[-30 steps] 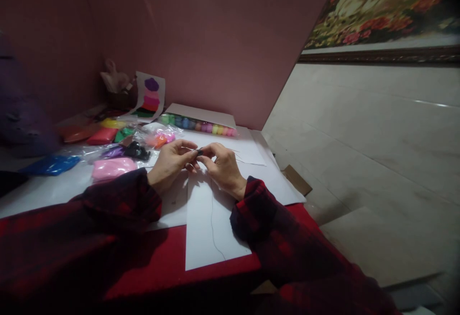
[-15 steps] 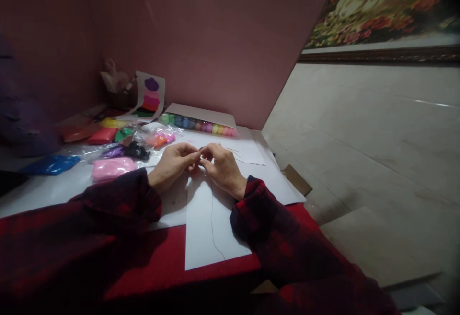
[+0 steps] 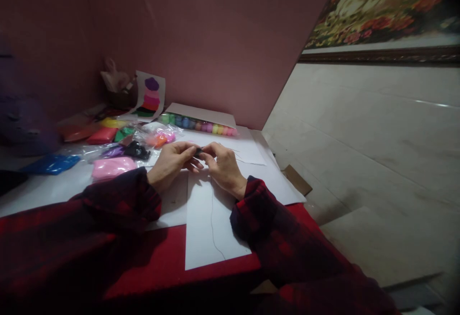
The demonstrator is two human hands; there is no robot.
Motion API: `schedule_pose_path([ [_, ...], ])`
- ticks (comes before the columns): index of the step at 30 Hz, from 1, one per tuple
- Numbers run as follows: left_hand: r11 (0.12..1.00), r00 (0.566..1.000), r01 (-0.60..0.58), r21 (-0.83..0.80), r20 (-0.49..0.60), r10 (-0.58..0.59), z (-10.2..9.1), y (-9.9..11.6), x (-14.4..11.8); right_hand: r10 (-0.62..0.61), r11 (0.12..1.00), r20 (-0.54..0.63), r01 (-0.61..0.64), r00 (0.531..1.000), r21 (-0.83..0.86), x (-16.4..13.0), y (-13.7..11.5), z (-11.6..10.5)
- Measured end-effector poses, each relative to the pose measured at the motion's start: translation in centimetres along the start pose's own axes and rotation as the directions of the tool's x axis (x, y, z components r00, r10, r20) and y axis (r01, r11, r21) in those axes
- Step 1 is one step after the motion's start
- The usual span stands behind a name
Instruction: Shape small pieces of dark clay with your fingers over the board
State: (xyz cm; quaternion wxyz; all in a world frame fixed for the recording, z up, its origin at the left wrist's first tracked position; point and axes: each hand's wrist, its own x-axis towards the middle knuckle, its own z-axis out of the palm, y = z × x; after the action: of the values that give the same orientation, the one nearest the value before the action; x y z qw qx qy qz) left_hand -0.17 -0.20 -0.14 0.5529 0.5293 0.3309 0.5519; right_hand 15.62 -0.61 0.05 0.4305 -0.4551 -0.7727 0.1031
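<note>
Between my fingertips is a small piece of black modelling clay (image 3: 198,152), mostly covered by the fingers. My left hand (image 3: 174,161) pinches it from the left, thumb on top. From the other side, my right hand (image 3: 223,166) grips it between thumb and forefinger. Both hands are raised over a white paper strip (image 3: 204,238) that bears a wavy drawn line and hangs slightly past the table's front. An opened bag of black clay (image 3: 136,151) lies left of my left hand, near a pink clay packet (image 3: 113,167).
Several coloured clay packets cover the left, among them a blue one (image 3: 52,165) and a red one (image 3: 102,136). Behind my hands lies a long pack of coloured balls (image 3: 197,124). A card with coloured clay bands (image 3: 151,95) leans near the wall. Red cloth (image 3: 161,252) shows along the front edge.
My fingertips have parted a little, and the black piece between them now shows. The left fingers have uncurled slightly. My forearms and the things on the table have stayed in place.
</note>
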Motion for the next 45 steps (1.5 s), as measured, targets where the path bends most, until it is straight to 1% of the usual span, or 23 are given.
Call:
schedule_pose_path([
  [3, 1.000, 0.999, -0.018, 0.006, 0.031, 0.017, 0.14, 0.22, -0.08, 0.036, 0.997, -0.013, -0.035, 0.999, 0.064, 0.07, 0.02, -0.08],
  [6, 0.997, 0.998, -0.058, 0.056, 0.021, 0.056, 0.12, 0.12, -0.02, 0.021, 0.996, -0.004, -0.021, 1.000, 0.087, 0.13, 0.15, -0.09],
  [9, 0.994, 0.998, -0.063, 0.090, 0.005, 0.063, 0.07, 0.07, 0.00, 0.008, 0.997, 0.010, -0.009, 1.000, 0.081, 0.15, 0.33, -0.04],
  [17, 0.996, 0.997, -0.077, 0.054, -0.027, 0.079, 0.01, 0.02, 0.12, 0.000, 0.996, -0.003, 0.000, 1.000, 0.094, 0.05, 0.22, -0.05],
  [20, 0.996, 0.997, -0.074, 0.049, -0.008, 0.074, 0.07, 0.09, 0.02, 0.029, 0.996, -0.012, -0.028, 1.000, 0.087, 0.08, 0.24, 0.03],
  [25, 0.998, 0.997, -0.054, -0.016, 0.050, 0.054, 0.00, -0.06, -0.05, 0.099, 0.990, -0.021, -0.096, 0.995, 0.106, 0.22, 0.38, 0.00],
  [29, 0.998, 0.997, -0.060, -0.003, 0.055, 0.060, -0.23, -0.46, 0.11, 0.114, 0.984, -0.013, -0.111, 0.993, 0.139, 0.29, 0.39, -0.06],
  [34, 0.998, 0.998, -0.053, 0.029, 0.031, 0.052, -0.15, -0.32, -0.01, 0.084, 0.986, 0.000, -0.084, 0.996, 0.143, 0.23, 0.27, -0.03],
  [40, 0.995, 0.997, -0.075, 0.070, -0.015, 0.076, -0.02, -0.02, 0.14, 0.007, 0.991, 0.069, -0.016, 0.998, 0.136, 0.06, 0.24, 0.06],
  [45, 0.994, 0.995, -0.088, 0.069, -0.035, 0.091, 0.00, -0.02, 0.34, -0.002, 0.990, 0.062, -0.007, 0.998, 0.142, -0.04, 0.23, 0.15],
])
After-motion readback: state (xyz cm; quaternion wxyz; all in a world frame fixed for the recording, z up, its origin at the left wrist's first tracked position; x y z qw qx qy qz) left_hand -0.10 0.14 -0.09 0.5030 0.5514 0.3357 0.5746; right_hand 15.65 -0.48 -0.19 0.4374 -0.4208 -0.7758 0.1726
